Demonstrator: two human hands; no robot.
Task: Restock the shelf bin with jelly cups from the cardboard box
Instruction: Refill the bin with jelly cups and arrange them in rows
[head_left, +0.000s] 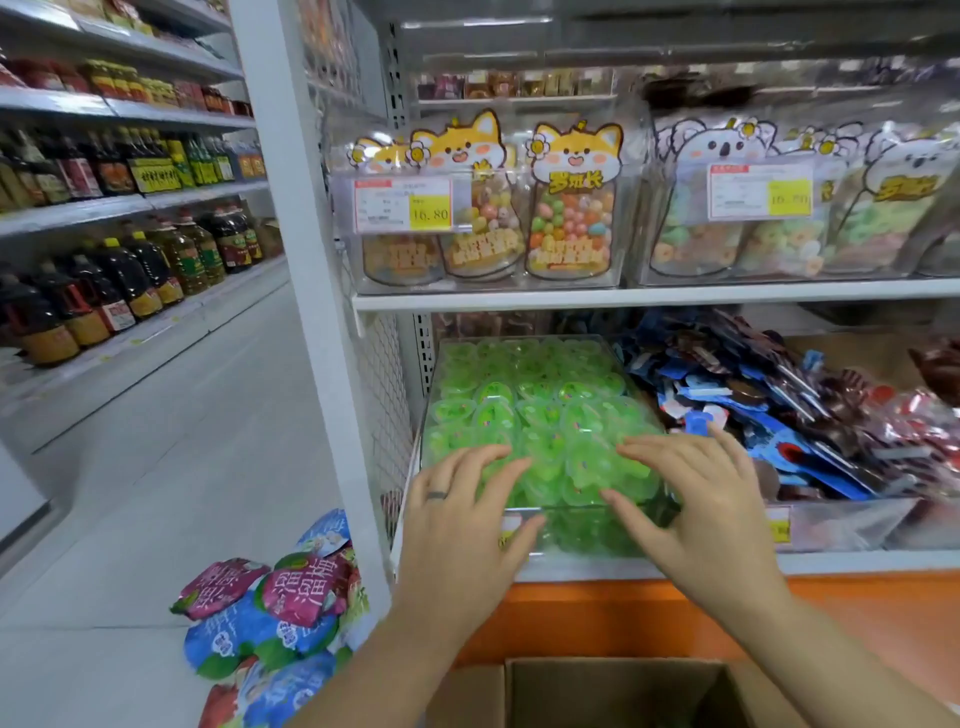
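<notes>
One left hand and one right hand; beneath their fingers sits one clear plastic bin of green jelly cups, too many to count; below, one brown cardboard box.

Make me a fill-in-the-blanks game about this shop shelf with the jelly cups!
The jelly cups in the clear bin are ____ in colour.
The left hand wears a ____ on one finger.
The price tag by the fox bags reads ____.
The open box below the shelf is made of ____.
Missing words: green; ring; 16.80; cardboard.
</notes>
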